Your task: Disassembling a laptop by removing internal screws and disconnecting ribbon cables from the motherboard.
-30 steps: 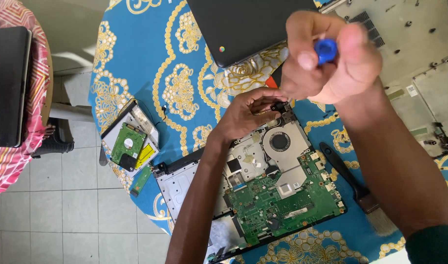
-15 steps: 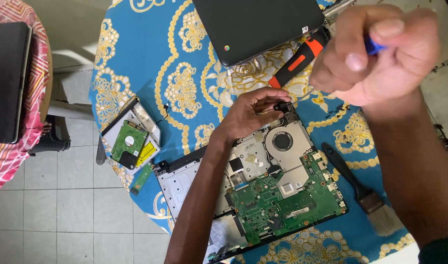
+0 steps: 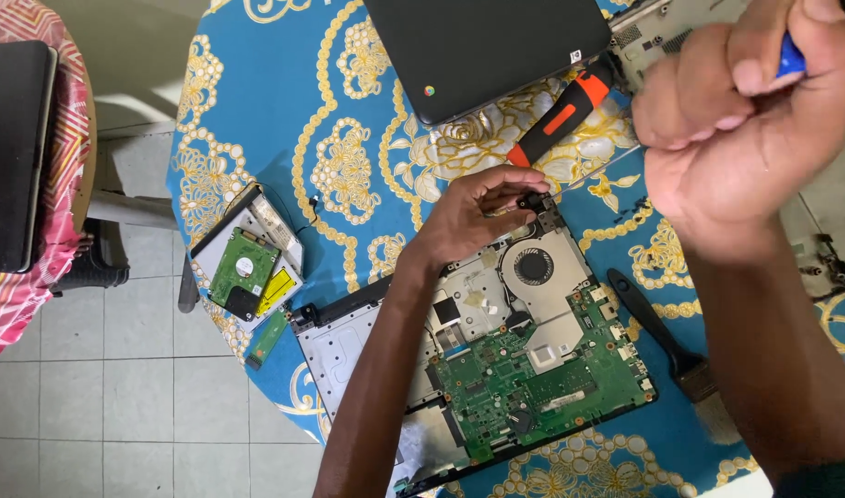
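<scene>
— What moved?
— The right hand, fisted on a blue-handled tool, has risen toward the bench's far right corner.
— Anything uncovered?
— Yes, the orange-and-black screwdriver shows whole. The tool's tip is hidden, perhaps blurred.

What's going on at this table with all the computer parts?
A person is working on an opened laptop lying on a blue and gold tablecloth, its green circuit board and fan exposed. The left hand pinches a small black part at the laptop's top corner. The right hand, raised close to the camera, grips a blue-handled tool. Nearby lie an orange and black screwdriver, a brush, a hard drive and a closed black laptop.
</scene>
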